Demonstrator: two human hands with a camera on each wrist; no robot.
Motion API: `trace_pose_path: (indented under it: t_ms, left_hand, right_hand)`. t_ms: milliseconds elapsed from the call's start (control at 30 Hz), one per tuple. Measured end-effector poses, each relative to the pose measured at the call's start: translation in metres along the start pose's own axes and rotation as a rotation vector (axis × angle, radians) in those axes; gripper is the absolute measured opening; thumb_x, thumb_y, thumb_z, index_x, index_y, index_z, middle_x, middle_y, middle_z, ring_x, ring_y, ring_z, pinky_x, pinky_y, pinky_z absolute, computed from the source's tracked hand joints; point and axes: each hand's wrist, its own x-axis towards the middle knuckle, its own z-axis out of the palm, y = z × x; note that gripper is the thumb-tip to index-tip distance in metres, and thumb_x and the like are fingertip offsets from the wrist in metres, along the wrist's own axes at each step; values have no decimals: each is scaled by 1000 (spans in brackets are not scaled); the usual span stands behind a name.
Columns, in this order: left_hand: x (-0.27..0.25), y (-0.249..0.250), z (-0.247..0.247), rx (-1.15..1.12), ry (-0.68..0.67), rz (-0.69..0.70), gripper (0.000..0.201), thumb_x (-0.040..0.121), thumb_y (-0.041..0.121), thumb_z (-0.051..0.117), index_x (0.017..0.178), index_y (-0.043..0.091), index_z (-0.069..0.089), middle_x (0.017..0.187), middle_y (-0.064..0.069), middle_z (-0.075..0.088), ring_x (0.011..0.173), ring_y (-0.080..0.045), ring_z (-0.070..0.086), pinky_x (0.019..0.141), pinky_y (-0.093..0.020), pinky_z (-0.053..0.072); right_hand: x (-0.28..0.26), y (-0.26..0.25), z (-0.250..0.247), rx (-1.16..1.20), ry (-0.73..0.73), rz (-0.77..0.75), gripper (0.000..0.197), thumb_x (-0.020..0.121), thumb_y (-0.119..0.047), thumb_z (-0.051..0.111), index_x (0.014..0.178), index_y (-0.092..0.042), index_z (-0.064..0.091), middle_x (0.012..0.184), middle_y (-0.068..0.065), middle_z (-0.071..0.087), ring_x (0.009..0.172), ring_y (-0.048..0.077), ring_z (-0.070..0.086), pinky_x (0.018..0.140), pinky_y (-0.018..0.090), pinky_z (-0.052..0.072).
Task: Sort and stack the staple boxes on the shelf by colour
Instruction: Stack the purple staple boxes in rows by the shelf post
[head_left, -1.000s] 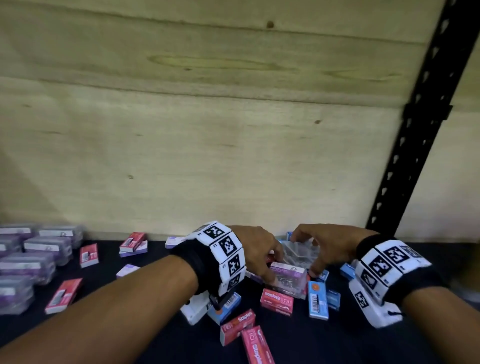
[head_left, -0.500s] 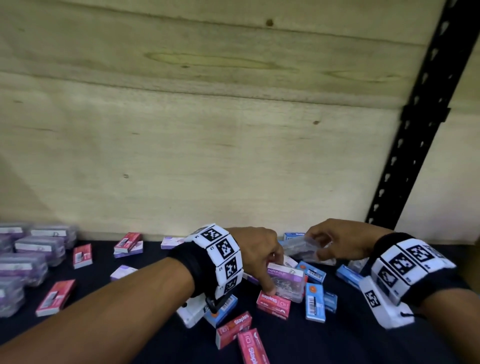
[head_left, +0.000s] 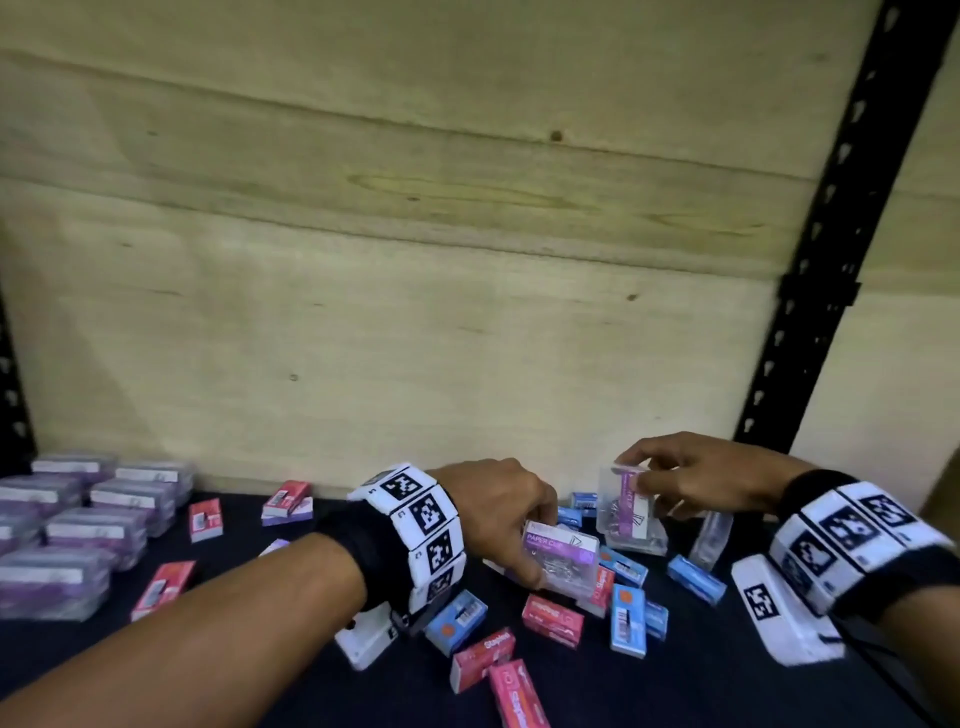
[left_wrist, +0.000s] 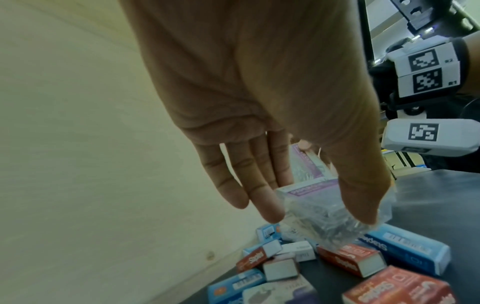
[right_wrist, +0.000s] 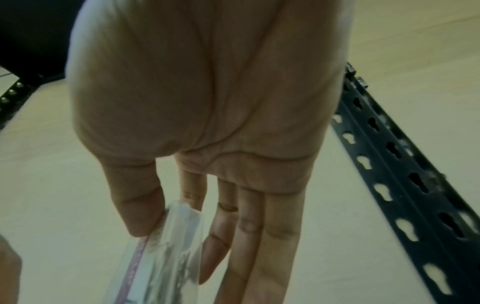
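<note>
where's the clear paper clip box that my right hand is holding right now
In the head view it is right of centre: the clear purple-labelled box is pinched upright in your right hand, above the blue boxes, near the wooden back wall.

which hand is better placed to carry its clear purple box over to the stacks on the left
Left, probably. The left hand already grips a clear purple-label box and sits nearer the purple stacks. The right hand pinches another clear box farther right.
</note>
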Motion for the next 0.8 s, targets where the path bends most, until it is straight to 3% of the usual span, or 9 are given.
trace_pose_path:
  t_ms: [67,233,367,467,633,800]
  left_hand:
    - [-15,-5,-5,26,24,-18,56,71,51,76,114,21,59,102,2,66,88,-18,62,79,-37,54]
    - [-62,-26,-16,49,58,-95,54,69,52,76,110,23,58,103,2,65,89,-18,61,78,-37,54]
    - [-109,-50,-25,71,88,-194,51,66,52,75,106,26,57,101,5,64,85,-17,61,76,-37,54]
    - [-147,-69,-30,79,89,-264,51,65,53,74,104,27,56,98,7,63,84,-15,61,74,-37,54]
    - [-217,-99,-36,97,92,-393,50,68,49,75,109,25,58,101,6,64,87,-14,60,75,-31,53]
    - [-287,-134,-34,113,84,-552,53,66,53,74,110,27,59,100,6,66,89,-15,62,78,-34,54]
  right_hand:
    - [-1,-13,5,53,-11,18,19,101,-23,51,118,-23,60,108,10,68,79,15,66,79,31,59]
    - [7,-50,23,76,-49,10,16,99,-28,51,110,-21,62,98,9,60,71,21,67,71,41,62]
    - [15,-93,39,12,-90,-65,17,96,-35,55,104,-21,62,100,24,60,75,29,66,69,43,62]
    - [20,-128,55,-25,-135,-138,17,97,-29,56,107,-17,61,94,13,58,75,24,63,65,37,61]
    - [30,-196,86,-176,-213,-294,24,92,-17,61,116,-21,56,110,11,62,75,16,63,65,29,60]
    - [38,-263,125,-350,-244,-453,35,87,-25,68,120,-25,55,110,0,67,72,12,65,72,27,57]
